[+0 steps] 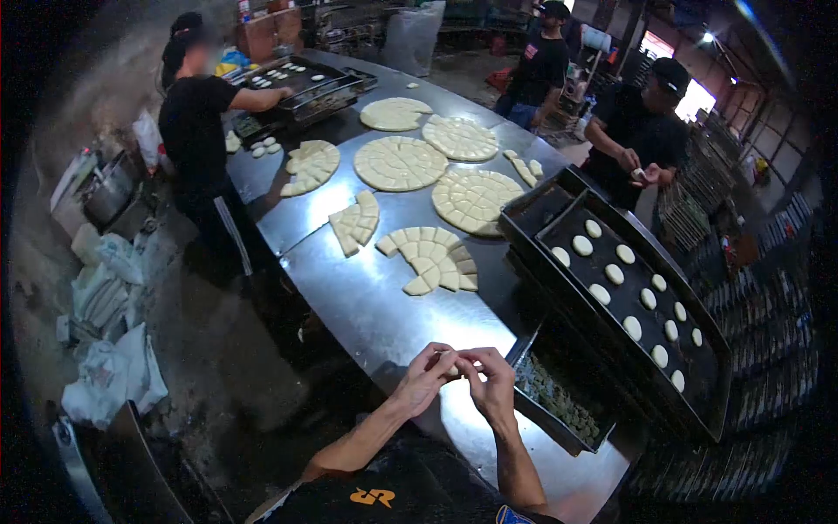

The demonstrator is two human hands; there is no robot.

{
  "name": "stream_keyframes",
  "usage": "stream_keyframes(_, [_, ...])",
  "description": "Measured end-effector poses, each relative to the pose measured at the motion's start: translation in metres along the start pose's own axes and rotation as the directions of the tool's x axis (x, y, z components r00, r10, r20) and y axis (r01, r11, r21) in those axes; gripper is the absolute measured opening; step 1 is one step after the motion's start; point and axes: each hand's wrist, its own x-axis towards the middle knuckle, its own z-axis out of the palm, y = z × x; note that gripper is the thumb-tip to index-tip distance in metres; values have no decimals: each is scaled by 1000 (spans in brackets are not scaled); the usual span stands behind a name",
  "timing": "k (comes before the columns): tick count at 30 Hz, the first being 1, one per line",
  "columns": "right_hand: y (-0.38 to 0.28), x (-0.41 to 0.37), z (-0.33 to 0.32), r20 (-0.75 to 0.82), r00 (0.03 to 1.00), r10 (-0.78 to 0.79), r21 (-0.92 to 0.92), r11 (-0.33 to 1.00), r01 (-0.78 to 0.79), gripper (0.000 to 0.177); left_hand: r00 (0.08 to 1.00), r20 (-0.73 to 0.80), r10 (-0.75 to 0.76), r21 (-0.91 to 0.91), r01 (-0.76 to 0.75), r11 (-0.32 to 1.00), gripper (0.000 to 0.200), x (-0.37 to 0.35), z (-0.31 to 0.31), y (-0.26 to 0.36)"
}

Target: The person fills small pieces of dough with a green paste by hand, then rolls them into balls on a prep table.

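Note:
My left hand [424, 377] and my right hand [491, 381] meet above the near part of the metal table [384, 323]. Between their closed fingertips is a small pale piece of dough [452, 370], mostly covered by the fingers. Just right of my right hand stands a metal tray of dark greenish crumbly filling [554, 393]. Beyond my hands lies a partly used round of dough [432, 258], cut into wedges and blocks. A smaller cut section of dough [355, 223] rests to its left.
On the right, a black baking tray [611, 297] carries several pale dough pieces, stacked over other trays. Several cut dough rounds [400, 163] cover the table's middle. One person [196, 131] works at the left edge, another [642, 131] across the table; a third [539, 65] stands behind.

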Motion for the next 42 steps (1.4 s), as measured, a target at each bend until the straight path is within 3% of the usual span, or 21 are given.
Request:
stream_keyframes(1, [-11, 0, 3, -42, 983, 181, 152, 973, -173, 13, 999, -34, -10, 53, 12, 999, 18, 0, 2, 6])
stream_keyframes(5, [-6, 1, 2, -15, 996, 83, 28, 996, -83, 18, 998, -42, -53, -34, 51, 998, 21, 0, 2, 18])
stream_keyframes(7, [-12, 1, 4, 1, 991, -137, -44, 990, 136, 17, 998, -62, -30, 2, 30, 1000, 20, 3, -2, 13])
stream_keyframes(9, [-10, 0, 7, -41, 996, -85, 3, 996, 85, 17, 999, -21, 38, 70, -37, 997, 17, 4, -1, 10])
stream_keyframes(12, [8, -6, 5, -56, 998, 8, 63, 998, -4, 20, 996, 55, -71, 33, 69, 997, 16, 14, -13, 13])
stream_keyframes(15, [0, -2, 2, -49, 977, -209, -123, 972, 202, 24, 999, -40, -27, 31, 28, 999, 16, 14, 7, 21])
stream_keyframes(16, [-10, -1, 5, -98, 994, -37, 18, 999, 39, 22, 998, -49, 24, 62, -21, 998, 16, 16, 5, 17])
stream_keyframes(18, [-19, 0, 4, -100, 995, 31, 92, 995, -21, 15, 999, 11, 38, 62, -39, 997, 17, 18, -1, 14])
stream_keyframes(20, [-10, -2, 6, -107, 991, -84, -78, 994, 76, 15, 996, 65, 67, 106, -74, 992, 25, 21, -7, 11])
stream_keyframes(22, [15, -6, 17, -156, 977, -143, -232, 967, 105, 13, 993, -80, 89, 444, -45, 895, 35, 18, -13, 15])
stream_keyframes(24, [82, -14, 33, -113, 987, -115, -340, 938, 71, 10, 935, -161, 316, 656, -138, 742, 39, 15, -18, 28])
stream_keyframes(26, [135, -25, 45, -41, 998, -47, -425, 905, 25, 11, 932, -246, 266, 407, -149, 901, 39, 13, -47, 27])
stream_keyframes(28, [111, -3, 25, 19, 990, -140, -529, 839, 129, 17, 912, -320, 258, 446, -95, 890, 38, -1, -61, 37])
stream_keyframes(30, [79, 29, 5, -72, 977, -201, -586, 801, 121, 22, 903, -358, 238, 451, -56, 891, 37, -18, -77, 44])
stream_keyframes(32, [57, 55, 0, -274, 957, -97, -504, 862, -57, 27, 889, -396, 231, 457, -27, 889, 37, -33, -83, 46])
stream_keyframes(34, [64, 61, 28, -334, 937, -99, -693, 700, -172, 33, 857, -452, 249, 449, -23, 893, 34, -44, -83, 53])
stream_keyframes(35, [125, 51, 66, -289, 952, -99, -790, 586, -179, 39, 845, -475, 247, 461, 0, 888, 35, -45, -88, 52])
stream_keyframes(36, [141, 35, 91, -48, 993, 111, -753, 649, -109, 42, 844, -471, 258, 470, -8, 883, 35, -44, -90, 53])
stream_keyframes(38, [126, 41, 99, -16, 1000, -9, -709, 705, -5, 39, 831, -491, 263, 505, 25, 863, 28, -31, -89, 58])
stream_keyframes(40, [130, 47, 102, -17, 999, 30, -722, 691, -33, 37, 854, -421, 304, 608, 17, 794, 28, -5, -92, 64])
stream_keyframes(42, [147, 49, 101, 48, 999, 15, -709, 705, 23, 36, 905, -255, 340, 741, -43, 670, 29, 41, -86, 68])
